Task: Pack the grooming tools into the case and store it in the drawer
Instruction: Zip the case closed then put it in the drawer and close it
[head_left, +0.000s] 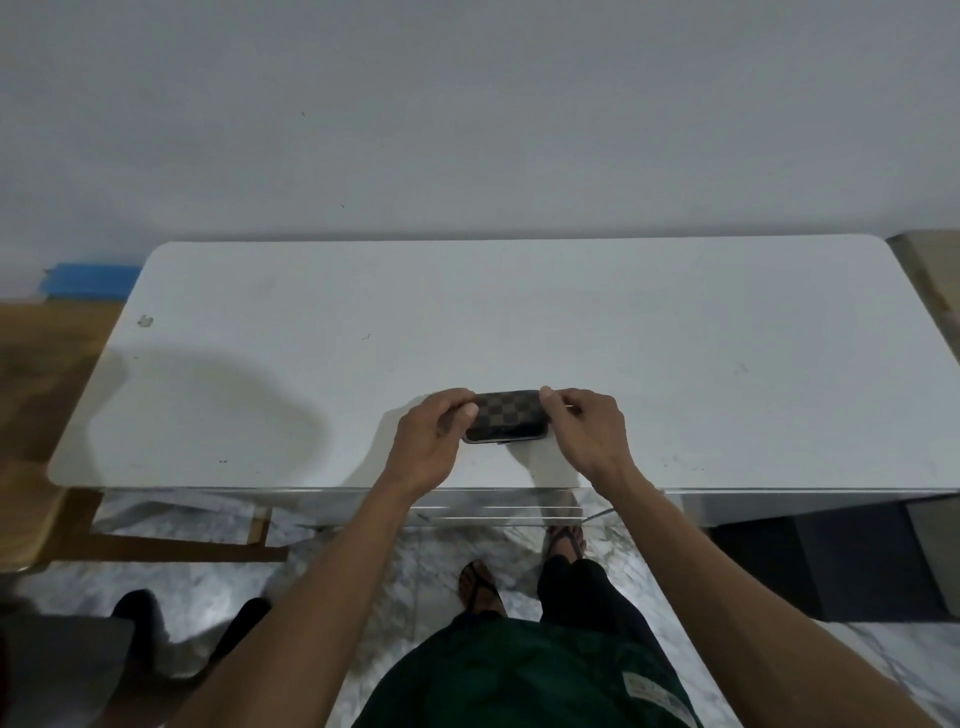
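Note:
A small checkered brown case (506, 415) lies on the white table (675, 364), near its front edge. Its lid looks closed or nearly closed. My left hand (434, 441) grips the case's left end with thumb and fingers. At the right end, my right hand (584, 428) pinches the case. No grooming tools show outside the case. Below the table's front edge the drawer front (504, 512) shows as pale horizontal lines between my forearms; whether it is pulled out I cannot tell.
A plain wall rises behind the table. A wooden surface (47, 374) and a blue object (93, 280) sit to the left. A dark cabinet (831, 561) stands under the table's right side. My sandalled feet (480, 584) stand on the marble floor.

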